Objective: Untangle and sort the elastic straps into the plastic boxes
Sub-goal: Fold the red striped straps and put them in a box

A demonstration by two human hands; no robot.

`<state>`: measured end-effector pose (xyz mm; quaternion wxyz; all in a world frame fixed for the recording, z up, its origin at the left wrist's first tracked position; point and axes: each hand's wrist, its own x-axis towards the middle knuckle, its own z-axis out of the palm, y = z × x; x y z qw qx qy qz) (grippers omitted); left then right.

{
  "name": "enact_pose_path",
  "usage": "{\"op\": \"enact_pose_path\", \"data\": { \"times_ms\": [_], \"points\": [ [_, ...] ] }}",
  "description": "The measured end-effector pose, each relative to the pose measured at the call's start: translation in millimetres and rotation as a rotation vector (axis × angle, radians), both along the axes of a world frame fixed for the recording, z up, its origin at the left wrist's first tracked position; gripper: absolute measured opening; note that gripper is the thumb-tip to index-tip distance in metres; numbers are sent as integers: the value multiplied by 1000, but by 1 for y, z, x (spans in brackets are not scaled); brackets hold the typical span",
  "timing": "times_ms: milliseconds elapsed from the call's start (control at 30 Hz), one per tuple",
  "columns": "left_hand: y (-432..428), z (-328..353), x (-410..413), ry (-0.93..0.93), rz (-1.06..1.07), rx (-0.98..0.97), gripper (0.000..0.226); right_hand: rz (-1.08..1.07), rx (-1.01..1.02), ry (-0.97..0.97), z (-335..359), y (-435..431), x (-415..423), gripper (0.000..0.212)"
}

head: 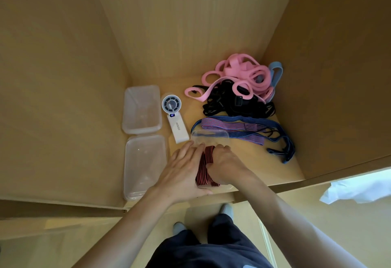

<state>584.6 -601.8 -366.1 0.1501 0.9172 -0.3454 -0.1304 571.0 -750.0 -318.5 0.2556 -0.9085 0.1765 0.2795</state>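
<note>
Red-and-black striped elastic strap point(206, 166) is gripped by the right hand point(225, 163) (fingers curled round it); the left hand point(183, 168) lies straight-fingered against it, over a clear plastic box point(209, 134).

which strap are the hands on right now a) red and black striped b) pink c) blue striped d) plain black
a: the left hand rests on the red and black striped strap and the right hand curls round it; the pink straps, black straps and blue striped straps lie untouched farther back.
</note>
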Motion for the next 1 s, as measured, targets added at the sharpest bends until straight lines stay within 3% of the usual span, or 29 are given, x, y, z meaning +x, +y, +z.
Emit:
{"op": "enact_pose_path", "data": {
  "times_ms": [267, 600, 833, 1000],
  "points": [
    [-8, -3, 4, -60, 7, 79, 125, -42, 16, 85, -6, -1, 12, 37],
    [-15, 0, 5, -126, -21, 206, 111, 47, -28, -65, -6, 1, 0, 31],
    [-15, 1, 3, -100, -21, 197, 116, 152, -61, -182, 0, 5, -32, 66],
    [-15, 1, 2, -108, -21, 185, 114, 108, -17, -251, -7, 5, -47, 66]
  ]
}}
